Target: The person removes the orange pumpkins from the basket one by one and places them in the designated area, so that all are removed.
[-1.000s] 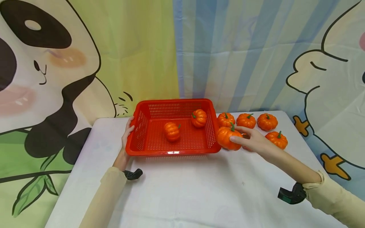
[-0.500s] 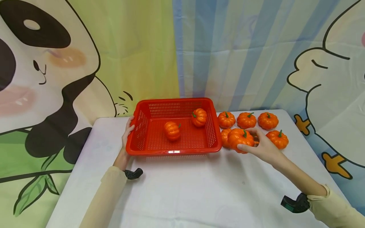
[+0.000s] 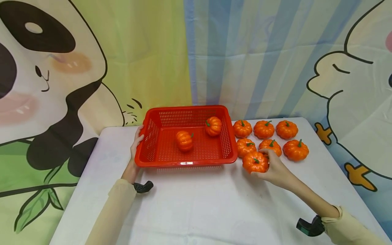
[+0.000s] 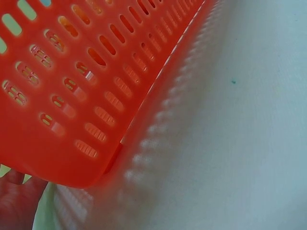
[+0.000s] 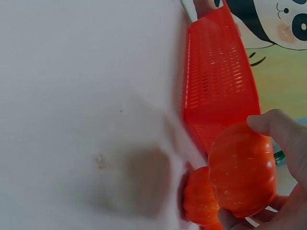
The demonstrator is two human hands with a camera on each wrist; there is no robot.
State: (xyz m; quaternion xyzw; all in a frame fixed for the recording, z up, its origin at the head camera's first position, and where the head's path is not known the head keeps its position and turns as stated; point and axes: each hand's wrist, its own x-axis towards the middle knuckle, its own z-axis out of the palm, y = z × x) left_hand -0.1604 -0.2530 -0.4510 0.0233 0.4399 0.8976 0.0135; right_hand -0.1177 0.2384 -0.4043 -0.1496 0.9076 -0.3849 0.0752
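A red perforated plastic basket (image 3: 165,164) stands on the white table, with two small orange pumpkins inside, one near the middle (image 3: 184,141) and one at the back right (image 3: 213,126). My left hand (image 3: 133,153) grips the basket's left rim; part of that hand (image 4: 19,201) shows at the corner of the left wrist view. Thumb and fingers of my right hand (image 3: 277,172) hold another orange pumpkin (image 3: 255,162) by its side, just right of the basket's front right corner. In the right wrist view this held pumpkin (image 5: 243,170) appears above the table with a shadow beneath.
Several more pumpkins sit in two rows right of the basket, including one at the back right (image 3: 287,129) and one at the front right (image 3: 295,150). A printed curtain (image 3: 153,61) hangs behind the table (image 3: 190,204).
My right hand has carried its pumpkin away from the basket's right rim, toward me and slightly right, uncovering pumpkins behind it. The left hand and basket have stayed in place.
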